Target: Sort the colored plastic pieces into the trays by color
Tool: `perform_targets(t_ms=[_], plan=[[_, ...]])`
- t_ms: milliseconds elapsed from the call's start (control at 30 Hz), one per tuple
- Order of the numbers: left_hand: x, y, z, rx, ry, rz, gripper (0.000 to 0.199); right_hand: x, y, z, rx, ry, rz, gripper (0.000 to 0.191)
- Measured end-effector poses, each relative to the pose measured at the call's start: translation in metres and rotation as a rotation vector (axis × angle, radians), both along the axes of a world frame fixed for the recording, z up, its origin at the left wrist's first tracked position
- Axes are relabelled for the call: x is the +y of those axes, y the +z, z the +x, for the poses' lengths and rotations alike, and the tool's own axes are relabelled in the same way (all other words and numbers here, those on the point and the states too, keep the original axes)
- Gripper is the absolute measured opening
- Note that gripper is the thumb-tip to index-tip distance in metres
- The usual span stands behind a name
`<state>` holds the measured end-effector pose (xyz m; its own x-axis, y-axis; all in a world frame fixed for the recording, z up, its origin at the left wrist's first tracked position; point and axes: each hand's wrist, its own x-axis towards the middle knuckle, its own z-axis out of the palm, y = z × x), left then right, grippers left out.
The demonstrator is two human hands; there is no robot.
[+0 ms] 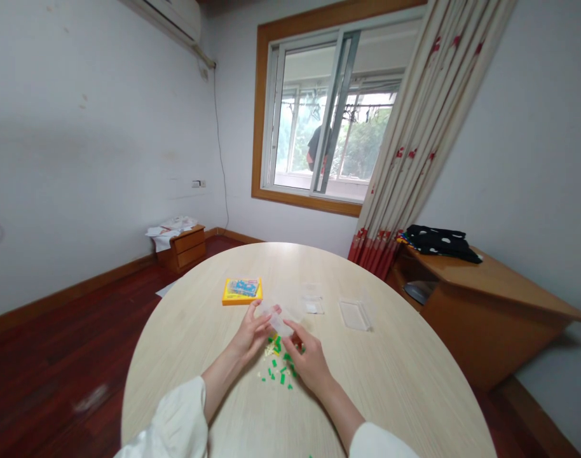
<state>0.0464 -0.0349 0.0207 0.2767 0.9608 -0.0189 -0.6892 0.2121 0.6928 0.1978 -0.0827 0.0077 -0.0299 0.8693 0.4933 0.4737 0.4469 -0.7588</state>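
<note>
Blk cloth [445, 243] on brn desk [505, 283]

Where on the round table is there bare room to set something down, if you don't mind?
The round table is bare between the right hand, clear tray and right rim, and between the left hand, yellow box and left rim. It is crowded around the green pieces beneath the hands.

White walls, dk red flr [100, 343], wood-framed window [338, 114], curtain [414, 140].
</note>
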Motion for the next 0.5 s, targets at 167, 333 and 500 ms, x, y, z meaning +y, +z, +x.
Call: perform_targets(t_ms=[167, 333, 500], plan=[[-0.002, 0.0, 0.0, 0.007, -0.056, 0.02, 0.063, 0.001, 0.001, 0.0, -0.18, -0.097, 0.137, 0.023], [0.002, 0.001, -0.004, 0.098, 0.032, 0.011, 0.05, 0.01, 0.003, 0.022, -0.244, -0.317, 0.324, 0.028], [0.012, -0.002, -0.009, 0.17, 0.214, 0.028, 0.029, 0.022, -0.003, 0.066, -0.289, -0.562, 0.33, 0.043]])
